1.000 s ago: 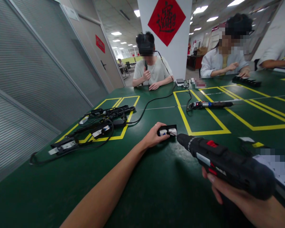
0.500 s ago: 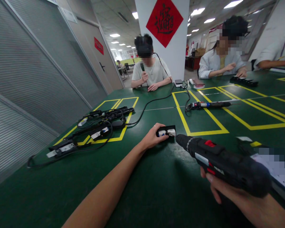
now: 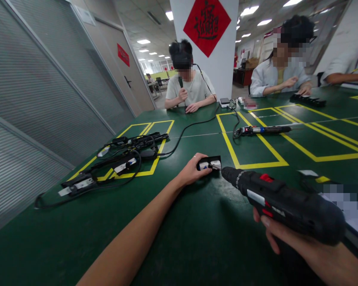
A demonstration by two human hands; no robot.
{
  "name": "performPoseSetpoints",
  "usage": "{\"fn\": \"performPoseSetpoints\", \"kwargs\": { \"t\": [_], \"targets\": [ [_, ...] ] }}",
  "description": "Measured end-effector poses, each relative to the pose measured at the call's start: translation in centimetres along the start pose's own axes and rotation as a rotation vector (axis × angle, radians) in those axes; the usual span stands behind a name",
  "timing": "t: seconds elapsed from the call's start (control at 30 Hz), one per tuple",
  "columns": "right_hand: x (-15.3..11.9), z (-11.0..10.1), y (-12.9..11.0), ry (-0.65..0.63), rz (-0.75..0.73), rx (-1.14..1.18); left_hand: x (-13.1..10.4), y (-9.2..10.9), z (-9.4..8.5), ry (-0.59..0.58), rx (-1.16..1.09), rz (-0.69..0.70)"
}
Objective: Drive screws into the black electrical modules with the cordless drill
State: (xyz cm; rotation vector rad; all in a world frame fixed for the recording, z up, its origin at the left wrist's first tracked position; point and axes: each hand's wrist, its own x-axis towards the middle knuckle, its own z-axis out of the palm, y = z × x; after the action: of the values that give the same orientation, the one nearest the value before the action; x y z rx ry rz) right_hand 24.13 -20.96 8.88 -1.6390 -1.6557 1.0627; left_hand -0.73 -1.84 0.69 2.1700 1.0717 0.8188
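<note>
Drill [image 3: 283, 206] is pointing left at the box [image 3: 213, 160], which is resting on the green table [image 3: 214, 242]. Behind the table, a white pillar [image 3: 228, 75] is standing. 3 co-workers are sitting along the far side: the 1st [image 3: 193, 85], wearing a dark headset, is gripping a dark upright object; the 2nd [image 3: 279, 81] is resting 1 hand at a black strip of parts [image 3: 308, 100]; the 3rd [image 3: 346, 73] is showing only partly. A red diamond sign [image 3: 208, 28] is hanging on the pillar, its merged black characters seemingly reading 招財進寶. A smaller red sign [image 3: 123, 55] is hanging on the door, its writing too small to read.

Cables and black parts [image 3: 149, 154] are lying tangled over the left yellow tape. The drill's side is showing pale lettering, too blurred to read. A pen-shaped tool [image 3: 265, 130] is lying across the farther tape.

The right hand [image 3: 298, 240] is curling round the drill's grip; its trigger finger is hiding from view. The left hand [image 3: 193, 171], wearing a ring, is closing on the box's left end, thumb in front. Inside the box, white pieces are showing; whether the drill's tip is touching them, I cannot tell.
</note>
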Motion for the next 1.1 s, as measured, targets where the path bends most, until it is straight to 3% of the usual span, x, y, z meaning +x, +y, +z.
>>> {"fn": "performPoseSetpoints", "kwargs": {
  "t": [0.2,0.43,0.63,0.9,1.1],
  "targets": [
    [0.1,-0.1,0.0,-0.014,0.003,0.009,0.0,0.2,0.0,-0.005,0.002,-0.017],
    [0.7,0.8,-2.5,0.203,-0.047,-0.093,0.0,0.2,0.0,-0.012,-0.001,0.004],
    [0.5,1.2,-2.4,0.224,-0.042,-0.051,0.1,0.1,0.1,-0.013,0.002,-0.013],
    [0.1,0.3,-0.5,0.003,0.062,0.082,0.0,-0.1,0.1,-0.013,-0.008,0.004],
    [0.1,-0.1,0.1,-0.079,0.036,0.139,0.0,-0.1,0.1,-0.005,-0.001,0.009]
  ]
}}
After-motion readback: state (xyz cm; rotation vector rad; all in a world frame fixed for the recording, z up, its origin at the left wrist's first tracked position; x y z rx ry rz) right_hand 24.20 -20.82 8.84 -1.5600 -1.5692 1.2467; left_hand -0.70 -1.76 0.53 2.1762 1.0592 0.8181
